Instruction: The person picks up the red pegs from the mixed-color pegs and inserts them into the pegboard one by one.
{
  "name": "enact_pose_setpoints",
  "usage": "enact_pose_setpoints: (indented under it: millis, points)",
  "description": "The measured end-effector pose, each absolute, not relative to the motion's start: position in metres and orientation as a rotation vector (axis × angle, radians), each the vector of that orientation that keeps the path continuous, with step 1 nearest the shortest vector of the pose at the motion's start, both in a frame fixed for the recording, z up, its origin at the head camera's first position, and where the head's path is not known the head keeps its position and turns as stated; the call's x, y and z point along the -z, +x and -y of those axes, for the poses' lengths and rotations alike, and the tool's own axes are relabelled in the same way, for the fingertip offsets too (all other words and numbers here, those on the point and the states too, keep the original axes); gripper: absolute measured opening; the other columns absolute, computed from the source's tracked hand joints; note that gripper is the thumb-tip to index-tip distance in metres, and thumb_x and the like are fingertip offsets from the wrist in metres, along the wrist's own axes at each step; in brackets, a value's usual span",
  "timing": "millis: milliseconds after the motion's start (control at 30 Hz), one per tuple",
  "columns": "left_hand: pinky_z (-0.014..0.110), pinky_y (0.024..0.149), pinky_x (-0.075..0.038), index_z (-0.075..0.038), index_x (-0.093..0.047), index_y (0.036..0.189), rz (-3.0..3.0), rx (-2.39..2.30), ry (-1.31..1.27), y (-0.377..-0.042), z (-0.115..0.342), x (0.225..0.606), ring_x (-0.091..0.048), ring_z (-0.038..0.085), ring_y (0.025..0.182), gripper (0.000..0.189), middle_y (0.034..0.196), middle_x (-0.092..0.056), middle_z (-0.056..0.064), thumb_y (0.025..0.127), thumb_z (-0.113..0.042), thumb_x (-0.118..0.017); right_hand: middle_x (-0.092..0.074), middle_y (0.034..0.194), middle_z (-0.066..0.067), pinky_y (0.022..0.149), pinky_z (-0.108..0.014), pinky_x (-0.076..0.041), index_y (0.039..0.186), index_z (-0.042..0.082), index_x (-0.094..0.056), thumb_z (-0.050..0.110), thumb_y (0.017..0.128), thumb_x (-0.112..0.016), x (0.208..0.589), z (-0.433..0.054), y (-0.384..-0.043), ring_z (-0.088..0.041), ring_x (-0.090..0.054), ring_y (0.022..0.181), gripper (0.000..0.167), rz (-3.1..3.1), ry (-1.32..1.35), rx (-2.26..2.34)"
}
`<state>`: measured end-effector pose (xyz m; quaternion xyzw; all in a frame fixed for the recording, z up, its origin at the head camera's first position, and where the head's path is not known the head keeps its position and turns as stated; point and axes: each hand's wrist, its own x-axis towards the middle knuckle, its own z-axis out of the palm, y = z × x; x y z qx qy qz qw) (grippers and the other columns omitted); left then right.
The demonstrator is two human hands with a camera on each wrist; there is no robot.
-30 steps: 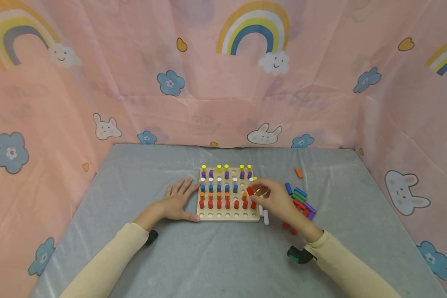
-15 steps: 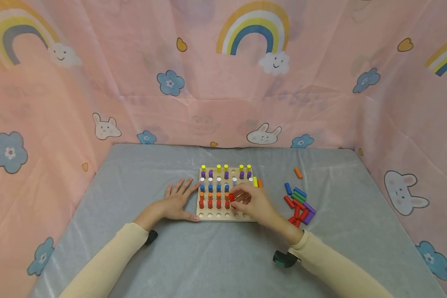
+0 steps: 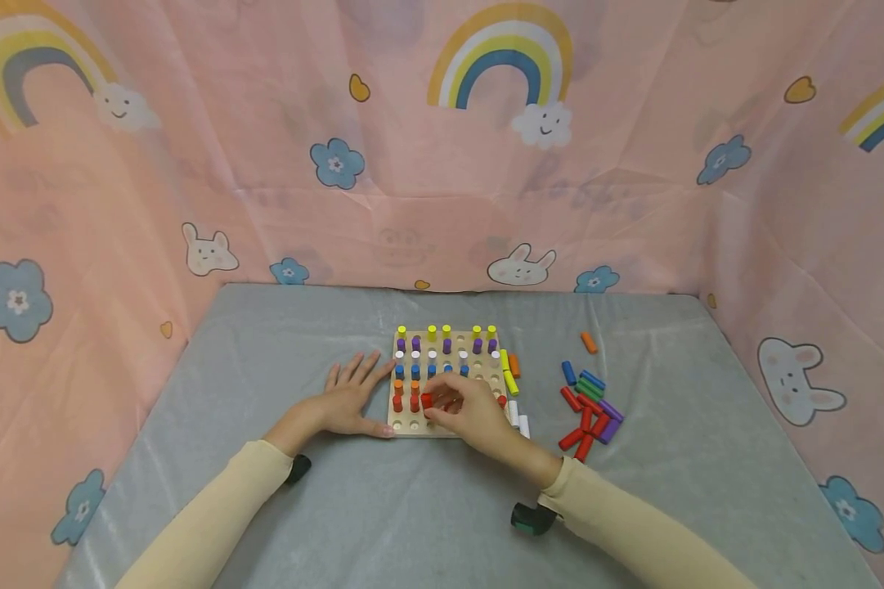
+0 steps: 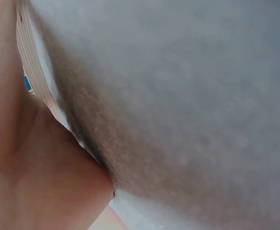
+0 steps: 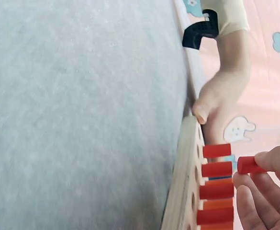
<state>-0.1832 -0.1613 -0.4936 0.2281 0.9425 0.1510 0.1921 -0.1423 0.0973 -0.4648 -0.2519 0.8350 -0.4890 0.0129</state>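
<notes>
A wooden pegboard [image 3: 412, 433] lies on the table, with rows of yellow, purple, white, blue, orange and red pegs standing in it; the front row shows bare holes. Over its front left part, my right hand [image 3: 482, 413] pinches a red peg [image 5: 250, 165] between thumb and fingertips. In the right wrist view that peg is beyond the tops of the standing red pegs [image 5: 216, 168], apart from the board. My left hand [image 3: 353, 401] rests with straight, spread fingers at the board's left edge, its thumb at the front corner. The right hand covers several pegs in the head view.
Beside the board's right edge lie loose yellow pegs [image 3: 511, 383], an orange peg [image 3: 514, 365] and white pegs [image 3: 524, 426]. Farther right is a pile of loose red [image 3: 585, 419], purple [image 3: 611, 431], green [image 3: 589, 391] and blue pegs [image 3: 568, 373]. Another orange peg [image 3: 589, 342] lies behind it.
My right hand has moved left across the board with the red peg, from its right edge to its front left part. The left hand has stayed in place.
</notes>
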Motion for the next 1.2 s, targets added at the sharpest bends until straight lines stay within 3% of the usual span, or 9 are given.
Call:
enact_pose_setpoints:
  millis: [367,600,1200]
  points:
    - [0.071,0.117,0.000,-0.023,-0.005,0.161,-2.640,-0.439,0.648,-0.181,0.162,0.490,0.007,0.042,0.155,0.119,0.169,0.005,0.014,0.075,-0.070,-0.071,-0.073,0.095,-0.002,0.071,-0.022,-0.058,0.102,0.012,-0.067,0.005,0.083,-0.078,0.481,-0.077,-0.140,-0.014,-0.072,0.082,0.022,-2.623,-0.840,1.543]
    - [0.072,0.116,0.002,-0.022,-0.005,0.161,-2.629,-0.496,0.668,-0.181,0.164,0.491,0.008,0.043,0.154,0.122,0.168,0.005,0.016,0.072,-0.077,-0.068,-0.074,0.096,-0.003,0.072,-0.027,-0.060,0.101,0.009,-0.069,0.007,0.084,-0.078,0.489,-0.067,-0.138,-0.014,-0.073,0.083,0.020,-2.672,-0.865,1.532]
    - [0.073,0.116,-0.002,-0.023,-0.007,0.161,-2.657,-0.449,0.669,-0.178,0.161,0.486,0.004,0.043,0.154,0.119,0.168,0.002,0.015,0.074,-0.067,-0.075,-0.074,0.093,-0.002,0.070,-0.021,-0.057,0.100,0.011,-0.067,0.005,0.083,-0.078,0.494,-0.056,-0.137,-0.011,-0.072,0.083,0.021,-2.651,-0.943,1.512]
